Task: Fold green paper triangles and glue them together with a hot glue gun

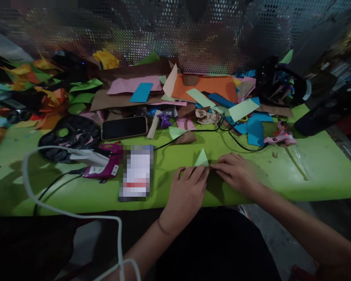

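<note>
A small piece of pale green paper (202, 158), folded to a point at the top, lies on the green tabletop in front of me. My left hand (188, 191) bends over its lower part, with the fingers closed on it. From the right, my right hand (236, 171) meets the paper's right corner with its fingertips pinched together. The fingers hide the paper's lower edge. Left of my hands lies a lit phone (137, 173) with a blurred screen.
A purple glue gun (103, 168) and a white cable (76, 214) are at the left. A dark phone (124, 127), coloured paper pieces (206, 88) and a black cord (242, 147) lie farther back. A pink glue gun (280, 138) is at the right, near a dark bottle (324, 113).
</note>
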A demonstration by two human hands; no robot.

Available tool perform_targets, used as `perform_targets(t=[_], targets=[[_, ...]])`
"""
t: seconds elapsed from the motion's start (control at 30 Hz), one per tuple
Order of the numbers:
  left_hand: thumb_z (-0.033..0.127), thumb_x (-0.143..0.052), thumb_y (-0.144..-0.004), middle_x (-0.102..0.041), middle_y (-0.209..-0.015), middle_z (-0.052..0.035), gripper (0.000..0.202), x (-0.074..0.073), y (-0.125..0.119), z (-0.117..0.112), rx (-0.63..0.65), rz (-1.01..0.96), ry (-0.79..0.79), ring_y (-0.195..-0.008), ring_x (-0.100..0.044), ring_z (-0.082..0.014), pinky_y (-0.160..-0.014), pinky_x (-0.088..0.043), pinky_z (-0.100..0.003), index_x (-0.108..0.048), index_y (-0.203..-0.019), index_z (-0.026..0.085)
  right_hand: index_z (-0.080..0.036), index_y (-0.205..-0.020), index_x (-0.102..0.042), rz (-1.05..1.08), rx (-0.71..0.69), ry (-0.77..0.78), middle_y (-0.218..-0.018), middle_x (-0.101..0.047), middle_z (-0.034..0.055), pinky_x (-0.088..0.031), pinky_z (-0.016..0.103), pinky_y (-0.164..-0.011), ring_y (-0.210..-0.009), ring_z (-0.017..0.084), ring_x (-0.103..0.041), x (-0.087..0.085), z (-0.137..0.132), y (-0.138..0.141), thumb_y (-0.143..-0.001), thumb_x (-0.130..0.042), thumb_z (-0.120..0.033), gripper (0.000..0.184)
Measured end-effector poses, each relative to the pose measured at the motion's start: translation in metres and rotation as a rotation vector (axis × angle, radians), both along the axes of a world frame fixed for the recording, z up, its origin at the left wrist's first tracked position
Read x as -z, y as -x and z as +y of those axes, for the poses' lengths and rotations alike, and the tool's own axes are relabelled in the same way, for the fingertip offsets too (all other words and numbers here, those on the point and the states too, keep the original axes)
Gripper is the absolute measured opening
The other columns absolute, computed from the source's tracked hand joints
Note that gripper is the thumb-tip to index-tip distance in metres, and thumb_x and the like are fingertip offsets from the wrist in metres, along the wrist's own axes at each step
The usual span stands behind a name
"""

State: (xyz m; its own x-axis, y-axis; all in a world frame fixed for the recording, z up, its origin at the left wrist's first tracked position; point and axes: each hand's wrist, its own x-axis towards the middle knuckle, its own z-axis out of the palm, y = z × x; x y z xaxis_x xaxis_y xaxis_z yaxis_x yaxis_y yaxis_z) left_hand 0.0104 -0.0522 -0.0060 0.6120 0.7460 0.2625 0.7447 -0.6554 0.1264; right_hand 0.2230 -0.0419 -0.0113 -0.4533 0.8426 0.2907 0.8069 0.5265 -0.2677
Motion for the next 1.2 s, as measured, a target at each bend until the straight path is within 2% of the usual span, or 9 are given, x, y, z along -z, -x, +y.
perform_targets(t=[0.23,0.43,0.7,0.97,1.2], targets=[[0.024,-0.049,-0.097,-0.067,-0.124,-0.0055,0.036,-0.003,-0.003,0.009,-0.02,0.024,0.033,-0.103,-0.059,-0.0216,-0.097,-0.039,-0.043,-0.056,-0.133,0.021,-0.022,-0.12,-0.069,0.058,0.027,0.032,-0.113,-0.069,0.0089,-0.048,0.04,-0.086,-0.101,0.024,-0.061,0.0,0.0,-0.003,-0.094,-0.058,-0.021,0.028],[0.021,-0.047,-0.097,-0.065,-0.125,-0.0063,0.035,-0.002,-0.001,0.011,-0.015,-0.001,0.076,-0.111,-0.056,-0.0235,-0.099,-0.039,-0.044,-0.057,-0.13,0.021,-0.023,-0.123,-0.067,0.014,-0.017,-0.102,-0.108,-0.073,0.0067,-0.046,0.039,-0.082,-0.096,0.023,-0.062,-0.003,-0.011,0.002,-0.096,-0.055,-0.022,0.03],[0.022,-0.047,-0.097,-0.063,-0.124,-0.0083,0.039,-0.003,0.001,0.01,-0.015,-0.024,0.115,-0.116,-0.053,-0.0248,-0.099,-0.04,-0.044,-0.053,-0.136,0.022,-0.018,-0.124,-0.066,-0.078,-0.039,-0.161,-0.11,-0.074,0.0081,-0.045,0.038,-0.082,-0.093,0.023,-0.063,-0.001,-0.016,0.004,-0.095,-0.057,-0.02,0.031],[0.03,-0.046,-0.099,-0.065,-0.122,-0.0082,0.041,-0.002,0.0,0.01,-0.025,-0.061,0.17,-0.113,-0.055,-0.0246,-0.099,-0.04,-0.045,-0.052,-0.139,0.022,-0.017,-0.122,-0.066,-0.108,-0.044,-0.166,-0.112,-0.074,0.0078,-0.046,0.038,-0.082,-0.093,0.023,-0.063,-0.003,-0.018,0.004,-0.095,-0.057,-0.021,0.029],[0.031,-0.043,-0.1,-0.065,-0.13,-0.0076,0.042,-0.011,0.013,0.015,-0.029,-0.115,0.206,-0.12,-0.055,-0.0236,-0.103,-0.038,-0.045,-0.05,-0.141,0.023,-0.016,-0.118,-0.068,-0.143,-0.035,-0.14,-0.11,-0.074,0.0073,-0.045,0.038,-0.08,-0.094,0.022,-0.064,-0.008,-0.015,0.007,-0.097,-0.054,-0.02,0.025]])
